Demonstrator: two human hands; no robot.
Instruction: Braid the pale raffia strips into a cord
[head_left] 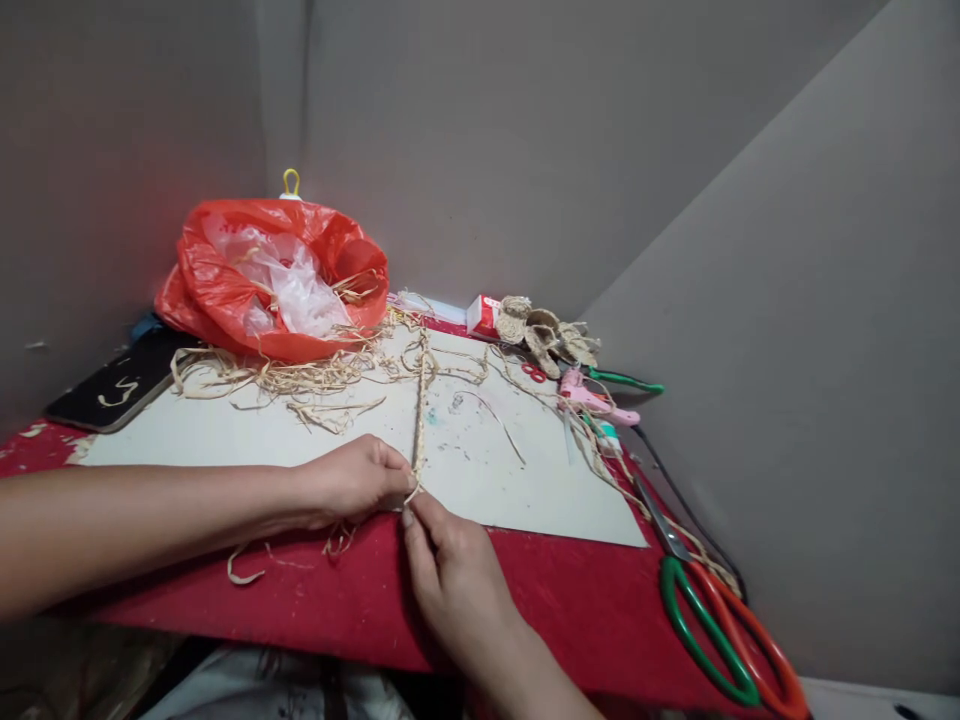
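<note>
A thin braid of straw-coloured fibre (420,420) runs straight from the back of the white board down to my hands. My left hand (360,480) pinches the braid at its near end from the left. Just below and to the right, my right hand (454,560) pinches the fibre strands between thumb and forefinger. A few loose strand ends hang under my left hand. The white board (555,490) lies beneath the braid. Loose fibre strands (322,375) are heaped on the board at the back left.
A red plastic bag (210,310) holding clear plastic and fibre stands back left, by a black slab (127,385). On the right lie large scissors (705,610) with green and orange handles, a pink glue gun (592,400) and woven fibre pieces (544,335). Red cloth (585,600) covers the table.
</note>
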